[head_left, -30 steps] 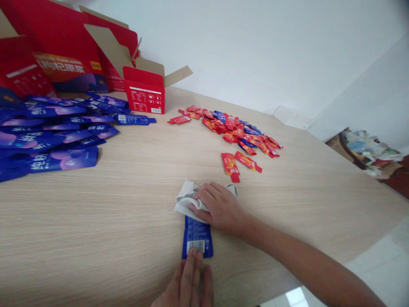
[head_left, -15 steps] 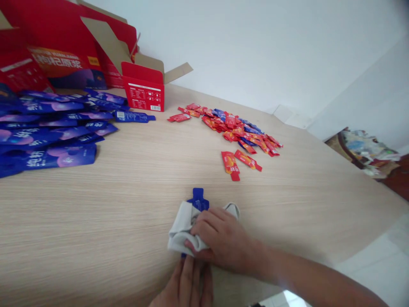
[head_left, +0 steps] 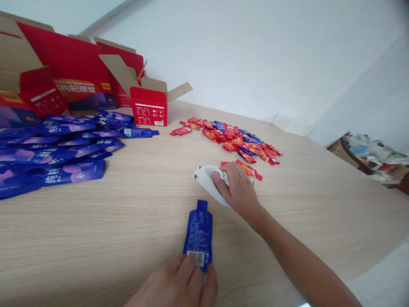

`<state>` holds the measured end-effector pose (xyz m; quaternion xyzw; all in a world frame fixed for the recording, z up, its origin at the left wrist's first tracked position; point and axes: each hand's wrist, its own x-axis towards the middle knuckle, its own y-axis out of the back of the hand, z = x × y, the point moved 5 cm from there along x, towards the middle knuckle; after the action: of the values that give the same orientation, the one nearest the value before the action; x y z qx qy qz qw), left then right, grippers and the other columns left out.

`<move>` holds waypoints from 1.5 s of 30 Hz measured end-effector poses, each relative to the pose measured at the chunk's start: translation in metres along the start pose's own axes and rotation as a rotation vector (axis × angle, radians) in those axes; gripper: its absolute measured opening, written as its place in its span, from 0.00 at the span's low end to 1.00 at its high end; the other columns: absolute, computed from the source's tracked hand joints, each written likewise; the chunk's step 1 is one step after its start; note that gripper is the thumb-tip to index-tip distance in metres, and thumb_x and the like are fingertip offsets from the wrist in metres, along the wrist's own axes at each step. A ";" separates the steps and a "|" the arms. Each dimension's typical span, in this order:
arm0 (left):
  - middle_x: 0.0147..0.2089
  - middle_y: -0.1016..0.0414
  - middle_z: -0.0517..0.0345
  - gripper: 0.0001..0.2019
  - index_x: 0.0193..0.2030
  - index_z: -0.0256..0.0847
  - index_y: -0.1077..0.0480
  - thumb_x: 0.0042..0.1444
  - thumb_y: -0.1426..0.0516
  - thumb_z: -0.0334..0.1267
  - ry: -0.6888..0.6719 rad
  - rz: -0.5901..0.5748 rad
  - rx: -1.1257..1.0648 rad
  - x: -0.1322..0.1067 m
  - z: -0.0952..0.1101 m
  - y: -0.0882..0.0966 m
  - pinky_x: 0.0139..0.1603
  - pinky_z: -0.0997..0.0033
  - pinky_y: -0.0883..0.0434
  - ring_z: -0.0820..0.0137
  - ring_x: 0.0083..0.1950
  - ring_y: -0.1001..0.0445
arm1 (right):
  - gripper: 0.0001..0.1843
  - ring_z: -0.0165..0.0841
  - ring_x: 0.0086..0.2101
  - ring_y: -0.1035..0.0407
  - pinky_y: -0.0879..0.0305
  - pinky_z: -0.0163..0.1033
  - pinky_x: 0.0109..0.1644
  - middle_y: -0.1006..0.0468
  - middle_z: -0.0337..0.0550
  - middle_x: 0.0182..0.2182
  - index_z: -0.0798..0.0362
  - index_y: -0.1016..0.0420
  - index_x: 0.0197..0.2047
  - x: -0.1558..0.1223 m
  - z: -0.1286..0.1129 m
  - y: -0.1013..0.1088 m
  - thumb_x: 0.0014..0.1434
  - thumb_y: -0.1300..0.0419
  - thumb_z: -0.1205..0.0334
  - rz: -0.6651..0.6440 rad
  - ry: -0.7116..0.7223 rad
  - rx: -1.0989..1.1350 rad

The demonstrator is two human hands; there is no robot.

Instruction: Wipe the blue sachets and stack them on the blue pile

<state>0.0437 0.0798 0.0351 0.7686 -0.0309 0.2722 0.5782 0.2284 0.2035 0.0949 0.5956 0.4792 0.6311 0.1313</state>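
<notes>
A blue sachet [head_left: 200, 228] with white print and a barcode lies flat on the table, its narrow neck pointing away from me. My left hand [head_left: 179, 281] grips its near end, fingers on the barcode side and thumb at the right edge. Beyond the sachet, to the right, my right hand [head_left: 238, 187] is closed around a bunched white cloth [head_left: 209, 181]. The cloth is close to two small red-orange sachets [head_left: 251, 169], which it and the hand partly hide. Both hands touch or hover just over the wooden tabletop.
At the back stands a pile of small red and blue sachets [head_left: 230, 134]. Larger blue pouches [head_left: 73, 170] are stacked at left, with one blue sachet [head_left: 139, 132] beside them. Behind are open red boxes [head_left: 148, 108] against the wall. A bag of scraps [head_left: 373, 153] is at far right.
My right hand has moved the cloth off the blue sachet, away from me and to the right. The sachet now shows almost fully. My left hand stays at its near end.
</notes>
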 end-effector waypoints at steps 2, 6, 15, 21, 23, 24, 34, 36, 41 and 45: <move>0.34 0.23 0.62 0.09 0.43 0.42 0.28 0.70 0.43 0.44 0.074 -0.042 -0.054 0.024 -0.029 0.012 0.33 0.66 0.31 0.68 0.33 0.26 | 0.11 0.42 0.44 0.29 0.33 0.47 0.50 0.24 0.49 0.42 0.51 0.30 0.47 -0.005 0.001 0.011 0.74 0.47 0.53 0.034 -0.043 0.030; 0.41 0.25 0.54 0.13 0.45 0.39 0.28 0.69 0.43 0.48 0.314 -0.146 -0.096 0.051 -0.082 0.005 0.42 0.62 0.27 0.62 0.42 0.24 | 0.10 0.40 0.43 0.30 0.33 0.45 0.49 0.25 0.47 0.41 0.51 0.31 0.47 -0.018 -0.001 0.021 0.75 0.48 0.53 0.018 -0.075 0.065; 0.50 0.27 0.44 0.23 0.54 0.34 0.29 0.66 0.42 0.54 0.587 -0.338 -0.313 0.043 -0.093 -0.037 0.57 0.46 0.28 0.52 0.53 0.26 | 0.11 0.41 0.42 0.27 0.30 0.45 0.46 0.23 0.47 0.41 0.49 0.30 0.48 -0.045 0.012 0.024 0.74 0.47 0.51 -0.049 -0.182 0.166; 0.53 0.23 0.46 0.21 0.58 0.37 0.30 0.62 0.37 0.44 0.596 -0.304 -0.529 0.041 -0.107 -0.047 0.57 0.57 0.27 0.57 0.54 0.23 | 0.12 0.42 0.42 0.26 0.29 0.46 0.45 0.23 0.47 0.40 0.48 0.29 0.48 -0.039 0.021 0.025 0.74 0.48 0.50 -0.046 -0.197 0.174; 0.49 0.21 0.52 0.18 0.56 0.38 0.29 0.62 0.38 0.41 0.601 -0.271 -0.611 0.042 -0.117 -0.046 0.50 0.65 0.26 0.62 0.49 0.22 | 0.13 0.42 0.42 0.26 0.29 0.46 0.45 0.23 0.47 0.40 0.48 0.29 0.47 -0.039 0.021 0.027 0.74 0.48 0.50 -0.049 -0.200 0.165; 0.45 0.21 0.55 0.14 0.52 0.39 0.27 0.63 0.39 0.41 0.606 -0.252 -0.645 0.043 -0.122 -0.044 0.46 0.68 0.27 0.65 0.45 0.22 | 0.13 0.42 0.42 0.26 0.30 0.46 0.45 0.23 0.47 0.41 0.48 0.29 0.47 -0.039 0.022 0.028 0.74 0.48 0.49 -0.050 -0.203 0.160; 0.40 0.30 0.57 0.16 0.55 0.48 0.22 0.74 0.51 0.40 0.269 0.138 -0.604 0.059 -0.123 0.029 0.43 0.70 0.33 0.69 0.43 0.30 | 0.17 0.42 0.41 0.26 0.30 0.45 0.45 0.23 0.45 0.40 0.49 0.29 0.48 -0.037 0.038 0.040 0.73 0.47 0.44 0.014 -0.312 0.153; 0.40 0.29 0.58 0.14 0.51 0.48 0.22 0.74 0.50 0.40 0.133 0.021 -0.450 0.056 -0.104 0.029 0.43 0.69 0.34 0.69 0.43 0.30 | 0.17 0.42 0.42 0.26 0.31 0.45 0.46 0.22 0.45 0.41 0.49 0.29 0.48 -0.036 0.041 0.041 0.73 0.48 0.45 0.019 -0.323 0.146; 0.46 0.23 0.58 0.08 0.51 0.45 0.23 0.68 0.41 0.35 -0.107 -0.263 -0.061 0.035 -0.053 0.006 0.50 0.65 0.33 0.65 0.49 0.27 | 0.18 0.42 0.44 0.26 0.32 0.44 0.47 0.22 0.47 0.42 0.50 0.29 0.49 -0.036 0.047 0.038 0.74 0.49 0.45 0.019 -0.301 0.137; 0.51 0.20 0.55 0.14 0.51 0.43 0.21 0.69 0.42 0.47 -0.027 -0.235 0.037 0.016 -0.026 0.000 0.57 0.62 0.34 0.62 0.56 0.26 | 0.17 0.41 0.45 0.26 0.32 0.44 0.48 0.22 0.47 0.44 0.50 0.29 0.48 -0.037 0.049 0.033 0.74 0.48 0.45 0.018 -0.275 0.134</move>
<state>0.0476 0.1082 0.0474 0.7811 0.0569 0.1926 0.5913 0.2942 0.1814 0.0886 0.6883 0.4923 0.5113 0.1501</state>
